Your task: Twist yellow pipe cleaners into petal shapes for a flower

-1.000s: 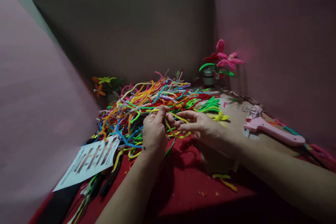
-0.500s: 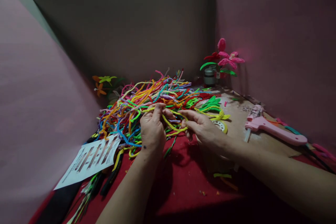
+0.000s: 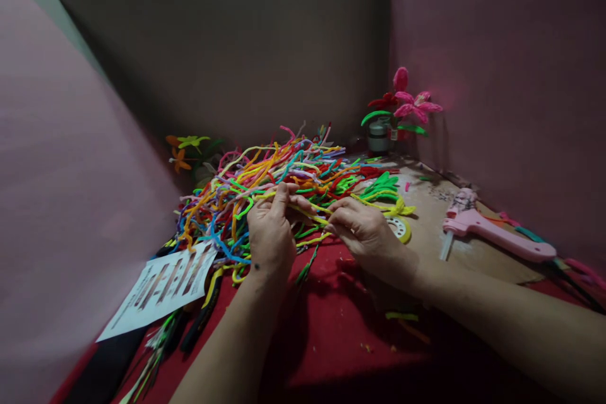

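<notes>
Right grip (image 3: 360,227) pinching yellow strand (image 3: 320,221), cloth (image 3: 326,328) below

The left forearm (image 3: 225,334) and right forearm (image 3: 502,319) are showing bare, tapering toward the left hand (image 3: 273,237) and right hand (image 3: 362,230), bare as well. A small dark spot (image 3: 256,266) (mole or ink, I'm failing to tell from here) is marking the left wrist (image 3: 271,273).

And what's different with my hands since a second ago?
Your left hand moved slightly left, away from your right hand, and the loop in the yellow strand narrowed. A yellow roll came into view. Both hands still hold the strand; the pink glue gun stayed put.
</notes>
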`<action>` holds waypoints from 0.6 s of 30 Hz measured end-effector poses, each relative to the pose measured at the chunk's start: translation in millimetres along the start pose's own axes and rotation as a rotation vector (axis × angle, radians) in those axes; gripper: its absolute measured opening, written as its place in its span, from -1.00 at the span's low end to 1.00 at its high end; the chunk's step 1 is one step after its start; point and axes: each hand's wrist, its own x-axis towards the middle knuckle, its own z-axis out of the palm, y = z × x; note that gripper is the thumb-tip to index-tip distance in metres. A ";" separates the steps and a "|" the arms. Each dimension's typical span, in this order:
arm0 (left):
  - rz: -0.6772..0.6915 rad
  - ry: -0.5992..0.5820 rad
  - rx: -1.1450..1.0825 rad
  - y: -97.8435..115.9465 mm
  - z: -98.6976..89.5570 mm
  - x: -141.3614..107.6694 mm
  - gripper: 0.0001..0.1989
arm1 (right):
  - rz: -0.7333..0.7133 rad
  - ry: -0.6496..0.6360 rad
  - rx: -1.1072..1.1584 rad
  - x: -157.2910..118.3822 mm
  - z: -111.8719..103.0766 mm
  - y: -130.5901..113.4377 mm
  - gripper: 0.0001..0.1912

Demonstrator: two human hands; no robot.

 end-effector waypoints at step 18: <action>-0.324 -0.076 -0.296 -4.3 -24.2 25.7 -0.89 | 0.654 0.111 1.108 13.5 -4.0 6.6 -0.77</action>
